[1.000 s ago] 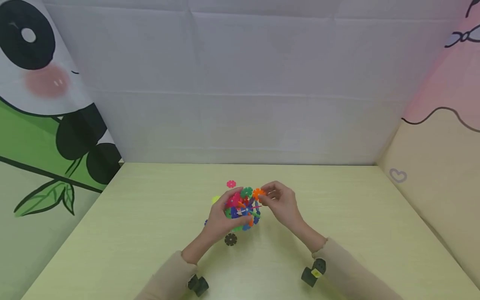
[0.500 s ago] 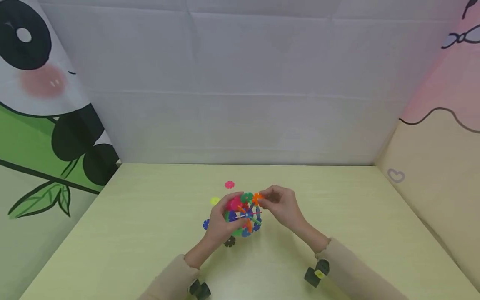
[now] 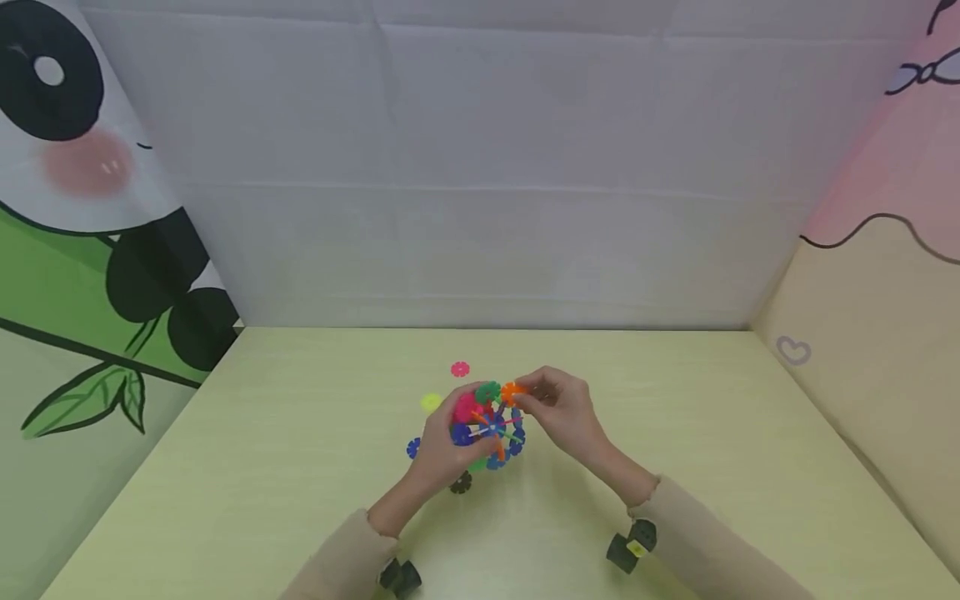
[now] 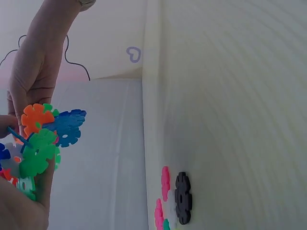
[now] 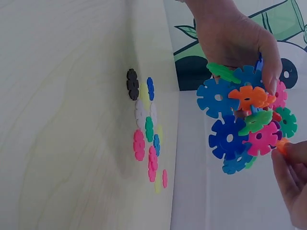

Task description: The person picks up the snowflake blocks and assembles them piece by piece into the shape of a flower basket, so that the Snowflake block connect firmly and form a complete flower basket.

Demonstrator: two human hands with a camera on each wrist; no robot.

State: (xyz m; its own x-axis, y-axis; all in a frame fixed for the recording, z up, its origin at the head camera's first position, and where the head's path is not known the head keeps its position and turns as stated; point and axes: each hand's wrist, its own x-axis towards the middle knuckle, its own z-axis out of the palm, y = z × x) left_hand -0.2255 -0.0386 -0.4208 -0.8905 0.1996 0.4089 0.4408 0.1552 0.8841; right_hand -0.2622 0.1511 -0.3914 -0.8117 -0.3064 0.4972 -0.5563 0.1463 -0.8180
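Gripping a many-coloured cluster of interlocked flower-shaped discs (image 5: 254,123), the left hand (image 3: 442,446) is curving its fingers over the far left side and its thumb along the near side. The right hand (image 3: 558,408) is pinching one orange disc (image 3: 512,393) between thumb and fingers at the cluster's far right edge, just beside a green disc (image 3: 487,392); whether it is slotted in, the views are not showing clearly.

The cluster is hanging above the middle of the table (image 3: 675,433), between the hands. It is spreading about equally each way, its outline roughly round, with a blue hub disc (image 3: 492,427) facing up and near and edge-on discs radiating from it. The orange disc is turning a flat face near.

Loose discs are lying flat below, mostly left of the cluster. The right wrist view is showing at least one black disc (image 5: 133,85), two blue ones (image 5: 150,89), three yellow ones (image 5: 144,92), two white ones (image 5: 139,115), one loose green one (image 5: 149,129) and three pink ones (image 5: 139,145). The black one is lying nearest; a pink one is lying farthest.
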